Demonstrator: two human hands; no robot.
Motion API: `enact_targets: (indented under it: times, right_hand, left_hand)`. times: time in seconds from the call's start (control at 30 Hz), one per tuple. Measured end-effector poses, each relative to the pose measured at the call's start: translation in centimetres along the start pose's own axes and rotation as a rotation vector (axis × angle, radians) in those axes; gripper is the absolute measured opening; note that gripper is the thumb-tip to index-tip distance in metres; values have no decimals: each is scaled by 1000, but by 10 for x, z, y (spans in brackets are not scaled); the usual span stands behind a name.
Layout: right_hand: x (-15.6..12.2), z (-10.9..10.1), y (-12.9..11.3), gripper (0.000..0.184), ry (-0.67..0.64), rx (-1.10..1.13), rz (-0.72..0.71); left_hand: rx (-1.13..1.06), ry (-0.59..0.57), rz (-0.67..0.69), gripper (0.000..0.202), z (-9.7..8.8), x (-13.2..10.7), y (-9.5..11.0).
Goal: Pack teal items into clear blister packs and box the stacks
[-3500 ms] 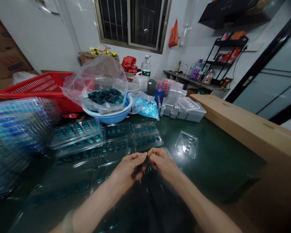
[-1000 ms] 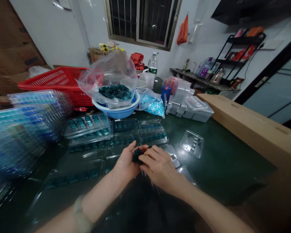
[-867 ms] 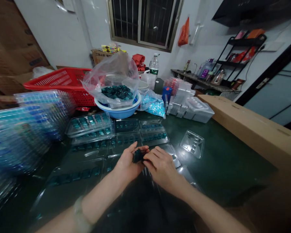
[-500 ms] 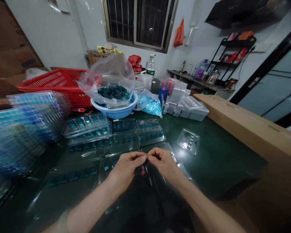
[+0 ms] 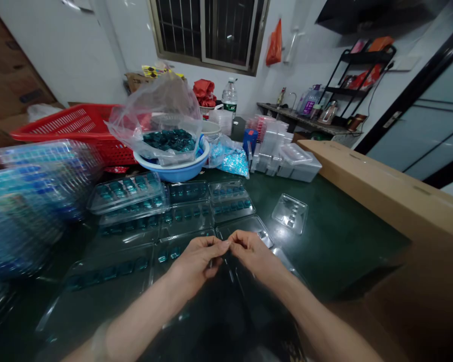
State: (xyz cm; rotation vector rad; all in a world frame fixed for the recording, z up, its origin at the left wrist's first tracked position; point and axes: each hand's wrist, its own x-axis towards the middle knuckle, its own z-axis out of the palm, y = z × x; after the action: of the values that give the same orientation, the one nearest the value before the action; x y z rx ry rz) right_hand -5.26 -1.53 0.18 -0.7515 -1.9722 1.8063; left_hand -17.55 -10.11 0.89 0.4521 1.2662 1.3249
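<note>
My left hand (image 5: 198,259) and my right hand (image 5: 252,253) meet at the fingertips above the dark green tabletop (image 5: 335,241). Their fingertips pinch a small dark piece, almost wholly hidden by my fingers. Under and beyond my hands lie clear plastic blister trays (image 5: 186,216) holding rows of teal pieces. One tray edge (image 5: 245,224) sits just past my right fingers. A small clear tray (image 5: 289,213) stands apart to the right. A plastic bag of teal pieces (image 5: 169,141) rests in a blue basin (image 5: 173,173) behind the trays.
A tall stack of clear trays (image 5: 33,191) rises at the left, before a red plastic basket (image 5: 71,125). Stacked clear boxes (image 5: 283,161) and a bag of light blue pieces (image 5: 228,158) stand at the back. A long cardboard box (image 5: 381,173) runs along the right.
My hands have moved from cupping the dark piece, the right over it, to a fingertip pinch with the hands further apart. The whole scene has shifted slightly left in view.
</note>
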Motion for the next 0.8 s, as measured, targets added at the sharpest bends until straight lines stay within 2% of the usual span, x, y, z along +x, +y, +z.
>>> enact_targets:
  times: [0.07,0.13,0.2,0.23,0.3,0.33,0.43,0.53,0.67,0.8]
  right_hand:
    - [2,-3,7,18,-80,151,98]
    - [0,-6,14,16,-27,192,97]
    - [-4,-6,16,12,136,83,-40]
    - [-8,-5,16,19,194,-10,-142]
    - [-14,-2,12,31,218,-208,-360]
    - [-16,0,9,30,208,-293,-448]
    - [-16,1,4,21,208,-449,-579]
    - [-8,-9,6,15,201,-492,-528]
    - [4,-22,22,8,200,-570,-407]
    - [13,-19,40,11,142,-766,-373]
  left_hand:
    - [-105,-19,-42,25,1,-2,3]
    - [-138,5,-35,27,2,-4,7]
    - [-114,60,-22,28,3,-3,9]
    - [-94,86,-26,28,4,-2,8]
    - [-63,116,-40,27,6,3,5]
    - [-58,122,-49,26,8,6,3]
    - [-111,125,-76,22,10,13,-1]
    - [-165,127,-108,17,5,16,1]
    - [-210,190,-95,13,-16,15,9]
    - [-258,248,-60,11,-37,13,12]
